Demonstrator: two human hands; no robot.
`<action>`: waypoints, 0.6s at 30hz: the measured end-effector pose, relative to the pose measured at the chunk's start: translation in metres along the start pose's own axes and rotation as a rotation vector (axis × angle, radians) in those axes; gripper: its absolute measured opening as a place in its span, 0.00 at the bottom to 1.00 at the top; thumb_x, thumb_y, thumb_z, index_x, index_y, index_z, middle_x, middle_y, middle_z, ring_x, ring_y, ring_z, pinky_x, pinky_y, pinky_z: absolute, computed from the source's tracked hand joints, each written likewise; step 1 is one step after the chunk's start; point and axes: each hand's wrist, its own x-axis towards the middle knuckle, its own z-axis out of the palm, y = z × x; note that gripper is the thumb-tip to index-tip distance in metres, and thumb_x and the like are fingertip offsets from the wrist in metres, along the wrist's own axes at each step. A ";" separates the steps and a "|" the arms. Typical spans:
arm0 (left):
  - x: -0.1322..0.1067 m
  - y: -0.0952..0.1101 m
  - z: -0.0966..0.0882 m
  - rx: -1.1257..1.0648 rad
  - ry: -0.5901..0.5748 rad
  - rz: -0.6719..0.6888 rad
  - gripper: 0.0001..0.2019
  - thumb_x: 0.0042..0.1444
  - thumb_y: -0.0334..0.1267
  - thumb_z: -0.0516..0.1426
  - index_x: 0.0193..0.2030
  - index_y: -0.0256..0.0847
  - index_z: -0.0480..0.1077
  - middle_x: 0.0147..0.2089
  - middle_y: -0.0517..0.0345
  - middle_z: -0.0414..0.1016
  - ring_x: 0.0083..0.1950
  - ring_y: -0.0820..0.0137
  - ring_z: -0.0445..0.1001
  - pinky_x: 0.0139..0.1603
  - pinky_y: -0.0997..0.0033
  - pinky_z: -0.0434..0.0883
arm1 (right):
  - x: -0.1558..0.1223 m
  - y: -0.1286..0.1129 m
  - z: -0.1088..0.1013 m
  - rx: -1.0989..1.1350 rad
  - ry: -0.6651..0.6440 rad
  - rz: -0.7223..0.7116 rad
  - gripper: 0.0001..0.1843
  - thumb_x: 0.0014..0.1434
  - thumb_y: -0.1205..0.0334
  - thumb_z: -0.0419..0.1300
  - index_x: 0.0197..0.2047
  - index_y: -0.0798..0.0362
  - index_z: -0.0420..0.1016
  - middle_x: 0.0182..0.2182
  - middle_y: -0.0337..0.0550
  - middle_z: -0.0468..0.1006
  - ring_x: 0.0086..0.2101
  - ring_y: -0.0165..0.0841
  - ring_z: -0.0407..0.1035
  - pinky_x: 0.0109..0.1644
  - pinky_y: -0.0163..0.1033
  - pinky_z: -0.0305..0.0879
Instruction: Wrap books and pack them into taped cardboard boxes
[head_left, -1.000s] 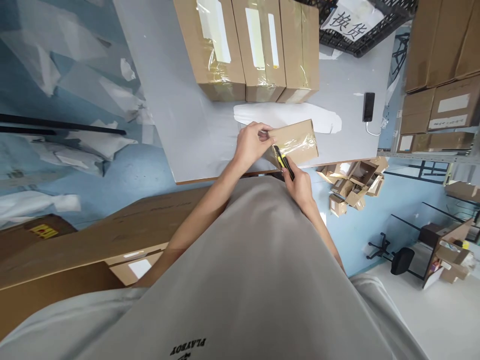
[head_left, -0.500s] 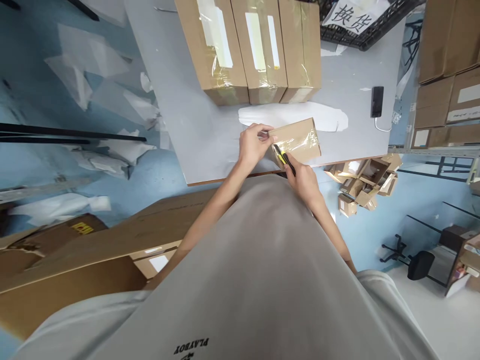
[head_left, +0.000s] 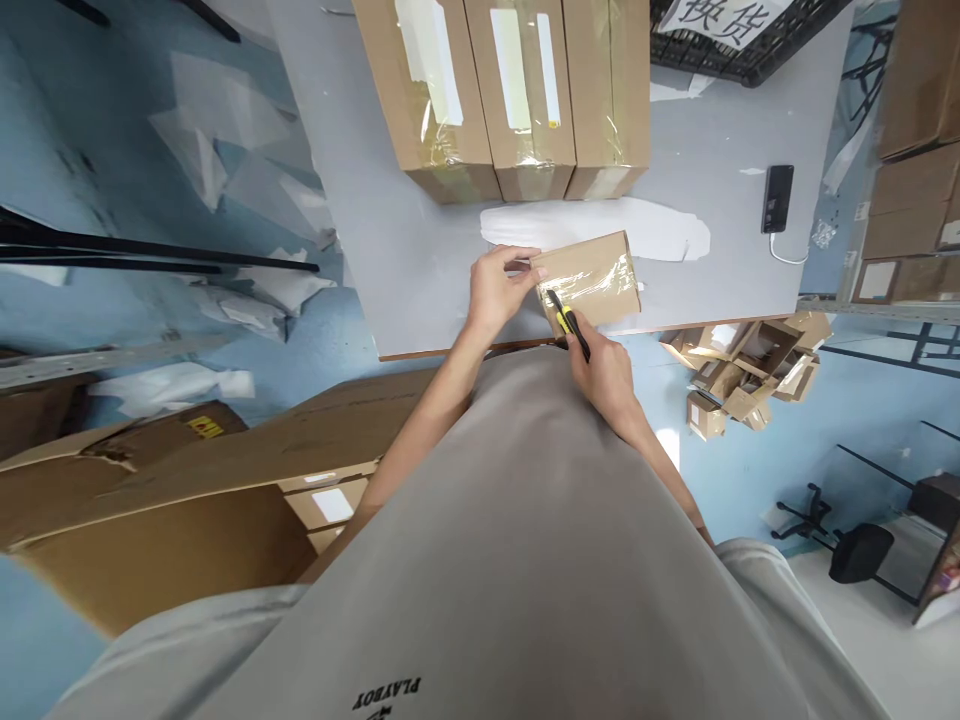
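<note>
Currently, the small carton (head_left: 592, 272) lies on the worktop (head_left: 420, 280), its long axis running left to right, slightly slanted. The left hand (head_left: 499, 285), nearer, holds the carton's left end; from the carton's near side, the right hand (head_left: 606, 372) has its grip wrapped round a cutter (head_left: 568, 322) angled toward that end.

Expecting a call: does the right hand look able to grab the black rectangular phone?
Likely not: the right hand holds a black-and-yellow utility knife, though nothing visibly blocks the phone.

Arms (head_left: 431, 415) (head_left: 660, 475) forward; 2 curled hands (head_left: 495, 292) (head_left: 605, 372)
</note>
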 end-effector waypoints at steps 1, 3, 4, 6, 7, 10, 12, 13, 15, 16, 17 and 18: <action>0.000 0.001 0.000 0.006 0.000 -0.010 0.16 0.61 0.44 0.72 0.54 0.42 0.85 0.56 0.50 0.86 0.52 0.63 0.86 0.56 0.64 0.84 | 0.003 0.002 0.001 0.006 0.006 -0.014 0.31 0.82 0.57 0.49 0.83 0.47 0.65 0.56 0.53 0.90 0.50 0.50 0.86 0.56 0.49 0.79; 0.000 0.003 -0.001 0.019 -0.002 -0.025 0.18 0.61 0.48 0.73 0.54 0.42 0.85 0.56 0.49 0.86 0.53 0.61 0.86 0.57 0.64 0.84 | 0.010 0.006 0.003 0.012 0.002 -0.039 0.31 0.81 0.57 0.49 0.82 0.49 0.66 0.54 0.54 0.91 0.49 0.51 0.86 0.57 0.51 0.79; 0.000 0.004 -0.001 0.024 -0.002 -0.029 0.19 0.61 0.50 0.73 0.54 0.42 0.86 0.55 0.49 0.87 0.53 0.61 0.87 0.57 0.64 0.84 | 0.013 0.008 0.004 0.017 -0.002 -0.052 0.31 0.81 0.57 0.49 0.82 0.49 0.66 0.54 0.54 0.91 0.49 0.51 0.86 0.57 0.51 0.79; -0.001 0.005 0.000 0.032 0.002 -0.034 0.21 0.61 0.53 0.73 0.54 0.42 0.86 0.55 0.49 0.87 0.53 0.60 0.87 0.57 0.64 0.84 | 0.017 0.011 0.005 0.033 -0.008 -0.080 0.31 0.81 0.57 0.49 0.82 0.50 0.67 0.55 0.54 0.90 0.49 0.51 0.86 0.57 0.51 0.79; -0.001 0.005 0.000 0.036 0.006 -0.036 0.21 0.61 0.53 0.73 0.54 0.42 0.86 0.55 0.50 0.87 0.54 0.60 0.87 0.57 0.64 0.84 | 0.019 0.013 0.006 0.044 -0.010 -0.094 0.31 0.81 0.58 0.49 0.82 0.50 0.67 0.56 0.53 0.90 0.50 0.51 0.86 0.58 0.50 0.79; -0.003 0.006 0.002 0.047 0.021 -0.043 0.21 0.62 0.53 0.72 0.55 0.43 0.86 0.56 0.50 0.86 0.55 0.60 0.87 0.58 0.63 0.84 | 0.026 0.013 0.004 0.063 -0.021 -0.119 0.30 0.81 0.59 0.49 0.81 0.51 0.68 0.57 0.53 0.90 0.51 0.50 0.86 0.59 0.50 0.79; -0.004 0.006 0.004 0.048 0.036 -0.047 0.21 0.63 0.54 0.72 0.56 0.43 0.86 0.57 0.50 0.86 0.55 0.60 0.87 0.59 0.63 0.84 | 0.031 0.009 0.001 0.063 -0.036 -0.129 0.29 0.81 0.59 0.50 0.80 0.50 0.70 0.57 0.53 0.90 0.52 0.51 0.86 0.60 0.50 0.79; -0.004 0.006 0.005 0.049 0.044 -0.050 0.21 0.63 0.54 0.72 0.56 0.43 0.86 0.58 0.50 0.86 0.55 0.60 0.87 0.59 0.63 0.84 | 0.032 0.007 -0.002 0.056 -0.044 -0.130 0.29 0.81 0.59 0.50 0.79 0.50 0.71 0.57 0.53 0.90 0.53 0.51 0.86 0.60 0.50 0.79; -0.005 0.006 0.008 0.051 0.064 -0.055 0.22 0.63 0.53 0.72 0.57 0.42 0.86 0.58 0.49 0.86 0.55 0.60 0.87 0.61 0.62 0.84 | 0.032 0.002 -0.006 0.025 -0.065 -0.119 0.28 0.81 0.60 0.50 0.79 0.51 0.71 0.55 0.54 0.90 0.52 0.53 0.86 0.59 0.51 0.79; -0.006 0.005 0.009 0.051 0.075 -0.057 0.21 0.62 0.52 0.72 0.57 0.42 0.86 0.58 0.48 0.87 0.55 0.60 0.87 0.61 0.62 0.84 | 0.029 -0.001 -0.007 0.002 -0.078 -0.107 0.28 0.81 0.60 0.50 0.79 0.51 0.70 0.53 0.55 0.90 0.51 0.53 0.86 0.58 0.52 0.79; -0.007 0.005 0.010 0.051 0.086 -0.060 0.21 0.62 0.51 0.72 0.57 0.41 0.86 0.58 0.48 0.87 0.54 0.60 0.87 0.62 0.61 0.84 | 0.025 -0.002 -0.008 -0.022 -0.093 -0.093 0.28 0.82 0.60 0.50 0.79 0.51 0.69 0.52 0.56 0.90 0.50 0.54 0.86 0.58 0.53 0.79; -0.007 0.005 0.011 0.053 0.097 -0.063 0.21 0.62 0.51 0.72 0.56 0.41 0.86 0.58 0.48 0.87 0.54 0.60 0.87 0.62 0.60 0.84 | 0.020 -0.003 -0.009 -0.046 -0.106 -0.078 0.28 0.82 0.59 0.50 0.79 0.51 0.69 0.51 0.57 0.90 0.48 0.54 0.86 0.57 0.54 0.79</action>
